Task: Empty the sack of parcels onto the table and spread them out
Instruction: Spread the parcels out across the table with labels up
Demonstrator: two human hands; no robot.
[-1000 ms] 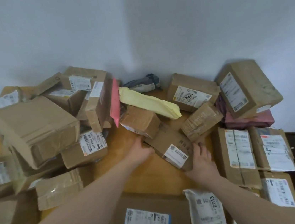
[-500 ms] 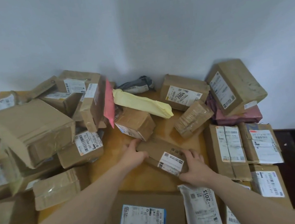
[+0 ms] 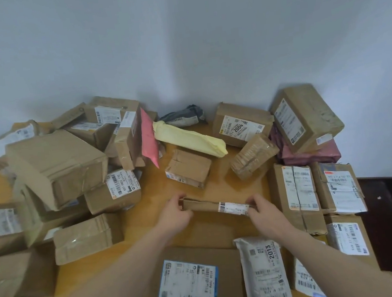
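Cardboard, flat and thin: the flat box we hold sits at mid-surface, tipped up on its long edge so we see mostly the top edge and a strip of white label. We take it as the landmark.

Left of it, the left hand has its grip closed on the left end, thumb over the top, fingers curled behind. Right of it, the right hand pinches the right end by the label. So both grips are grasping the same box, one at each short end.

Handling, as we judge it: light, fairly stiff but a thin carton can bow or crease if squeezed mid-span, so ends are the right place to hold. Taped kraft skin looks dry, not slippery. Nothing says fragile; contents unknown.

Further left of the box the big pile of cartons is stacked and leaning, not spread. Beyond the box, a small carton and a yellow wrapped parcel. Right of it, labelled boxes lie flat side by side. No sack in view.

Versus half a second back: the box lay flat on the wooden surface, label up; now it is raised on edge and nearer us, and both hands have shifted from flat on it to gripping the ends.
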